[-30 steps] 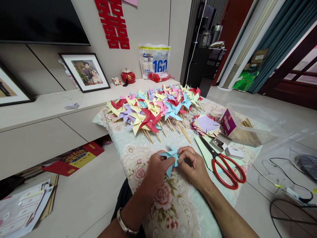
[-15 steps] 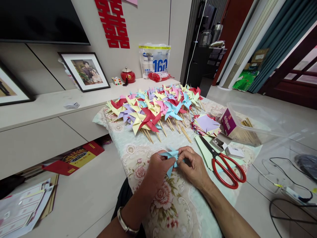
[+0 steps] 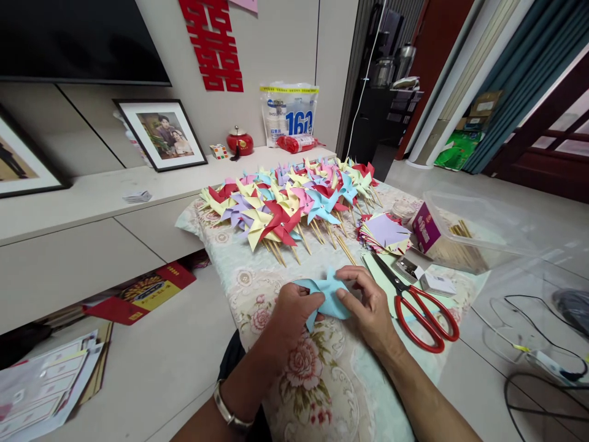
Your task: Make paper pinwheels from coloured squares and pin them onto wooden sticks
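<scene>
A light blue paper pinwheel (image 3: 332, 297) with partly folded blades is held just above the flowered tablecloth. My left hand (image 3: 296, 313) pinches it at the centre, thumb on top and fingers underneath. At its right edge is my right hand (image 3: 365, 304), thumb and index finger spread apart, the thumb tip against a blade. Behind them stand rows of finished pinwheels (image 3: 280, 224) in several colours on wooden sticks. Red-handled scissors (image 3: 426, 319) lie to the right on pale green paper (image 3: 384, 279).
Cut paper squares (image 3: 386, 230) are stacked beyond the scissors. Small boxes (image 3: 437, 284) sit beside them, and a clear plastic bin (image 3: 460, 230) with sticks rests at the table's right edge. Loose sticks (image 3: 346, 248) lie near the pinwheels. Cables (image 3: 529, 301) run over the floor at right.
My right hand has loosened its pinch and its fingers have spread. The pinwheel's right blade now lies wider and flatter. My left hand keeps its hold.
</scene>
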Available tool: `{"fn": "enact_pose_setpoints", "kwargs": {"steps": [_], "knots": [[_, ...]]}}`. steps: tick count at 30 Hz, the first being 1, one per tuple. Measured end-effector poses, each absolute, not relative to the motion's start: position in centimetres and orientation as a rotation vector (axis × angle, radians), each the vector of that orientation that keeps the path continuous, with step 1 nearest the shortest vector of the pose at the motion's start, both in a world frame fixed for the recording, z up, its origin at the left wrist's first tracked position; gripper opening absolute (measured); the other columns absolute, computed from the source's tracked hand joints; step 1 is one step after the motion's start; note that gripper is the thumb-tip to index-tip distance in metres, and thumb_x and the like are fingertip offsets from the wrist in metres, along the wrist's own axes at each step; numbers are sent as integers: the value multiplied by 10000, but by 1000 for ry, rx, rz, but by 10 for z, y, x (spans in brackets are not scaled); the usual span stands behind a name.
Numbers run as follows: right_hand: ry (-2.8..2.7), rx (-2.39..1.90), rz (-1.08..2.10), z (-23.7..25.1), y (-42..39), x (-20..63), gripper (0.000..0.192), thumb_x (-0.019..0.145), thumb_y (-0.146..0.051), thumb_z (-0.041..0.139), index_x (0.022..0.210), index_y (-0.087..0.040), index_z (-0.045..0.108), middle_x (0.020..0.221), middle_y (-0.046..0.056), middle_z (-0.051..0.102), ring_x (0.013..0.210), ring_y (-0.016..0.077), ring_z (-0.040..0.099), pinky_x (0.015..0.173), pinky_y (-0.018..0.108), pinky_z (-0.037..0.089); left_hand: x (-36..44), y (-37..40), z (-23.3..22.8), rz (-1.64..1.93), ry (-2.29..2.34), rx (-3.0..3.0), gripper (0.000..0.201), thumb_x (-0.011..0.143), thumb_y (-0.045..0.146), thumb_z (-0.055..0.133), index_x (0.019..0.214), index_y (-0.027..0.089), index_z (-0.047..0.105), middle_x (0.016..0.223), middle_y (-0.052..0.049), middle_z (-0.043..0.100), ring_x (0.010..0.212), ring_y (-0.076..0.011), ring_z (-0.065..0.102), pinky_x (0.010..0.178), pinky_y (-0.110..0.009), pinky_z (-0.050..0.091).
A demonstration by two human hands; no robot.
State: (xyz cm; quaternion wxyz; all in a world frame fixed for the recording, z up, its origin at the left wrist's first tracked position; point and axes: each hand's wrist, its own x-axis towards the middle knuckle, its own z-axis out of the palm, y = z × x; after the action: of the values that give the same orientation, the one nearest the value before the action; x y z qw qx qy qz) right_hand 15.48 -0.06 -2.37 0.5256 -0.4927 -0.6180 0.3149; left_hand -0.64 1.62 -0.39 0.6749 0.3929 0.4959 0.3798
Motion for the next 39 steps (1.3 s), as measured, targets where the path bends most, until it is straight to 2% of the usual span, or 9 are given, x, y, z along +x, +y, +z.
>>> {"fn": "enact_pose_setpoints", "kwargs": {"steps": [2, 4, 7, 10, 12, 18, 27, 34, 39], "knots": [[-1340, -1123, 900, -26, 1, 157, 387, 845, -359, 682, 1214, -244, 646, 1256, 105, 626, 1130, 270, 575, 926, 405, 430, -15, 19, 1, 768, 1005, 923, 124, 578, 275, 656, 589, 161, 611, 552, 17, 568, 493, -99, 472, 500, -221, 400], [-1188, -1014, 1106, -27, 2, 158, 516, 840, -390, 695, 1325, -257, 578, 1321, 111, 619, 1178, 274, 570, 965, 417, 424, -24, 23, 8, 647, 925, 1031, 101, 585, 264, 637, 609, 169, 610, 556, 21, 553, 500, -104, 461, 502, -224, 370], [-1057, -881, 1375, -23, 2, 156, 622, 821, -444, 706, 1378, -230, 530, 1184, 111, 686, 1064, 262, 625, 930, 408, 451, -33, 31, 17, 461, 991, 1298, 109, 587, 256, 590, 528, 192, 524, 508, 46, 462, 455, -86, 345, 446, -229, 253], [-1057, -877, 1554, -20, 0, 155, 699, 787, -475, 739, 1396, -214, 517, 979, 64, 689, 839, 219, 635, 762, 350, 478, -35, 39, 24, 398, 1036, 1385, 186, 543, 204, 595, 454, 208, 432, 453, 72, 366, 436, -78, 268, 434, -242, 195], [-1087, -888, 1618, -20, -1, 156, 721, 775, -445, 770, 1411, -227, 508, 945, 35, 659, 763, 184, 612, 683, 307, 460, -34, 44, 28, 350, 1071, 1451, 226, 520, 175, 599, 421, 214, 399, 423, 78, 328, 422, -79, 242, 424, -254, 163], [-1268, -966, 1521, -25, -3, 161, 799, 761, -353, 809, 1472, -302, 450, 1009, 9, 604, 796, 163, 599, 685, 285, 468, -25, 52, 41, 232, 1170, 1638, 248, 508, 128, 602, 381, 213, 407, 392, 68, 335, 401, -92, 273, 411, -274, 158], [-1438, -1096, 1318, -19, -1, 157, 858, 733, -264, 803, 1497, -268, 411, 1087, 35, 632, 879, 175, 581, 766, 303, 460, -23, 51, 54, 145, 1251, 1763, 333, 515, 136, 652, 324, 213, 391, 342, 62, 318, 369, -93, 261, 391, -275, 155], [-1437, -1070, 1391, -17, 1, 153, 898, 721, -216, 781, 1519, -247, 370, 832, -39, 565, 765, 143, 520, 724, 283, 416, -23, 51, 55, 148, 1231, 1798, 403, 492, 106, 670, 286, 216, 341, 314, 68, 273, 363, -85, 212, 385, -282, 109], [-1477, -1103, 1402, -14, 2, 149, 904, 714, -170, 723, 1532, -217, 342, 781, -61, 512, 699, 124, 458, 653, 259, 364, -21, 51, 54, 216, 1231, 1811, 425, 464, 97, 705, 256, 213, 353, 287, 63, 298, 364, -84, 221, 399, -278, 115]]}}
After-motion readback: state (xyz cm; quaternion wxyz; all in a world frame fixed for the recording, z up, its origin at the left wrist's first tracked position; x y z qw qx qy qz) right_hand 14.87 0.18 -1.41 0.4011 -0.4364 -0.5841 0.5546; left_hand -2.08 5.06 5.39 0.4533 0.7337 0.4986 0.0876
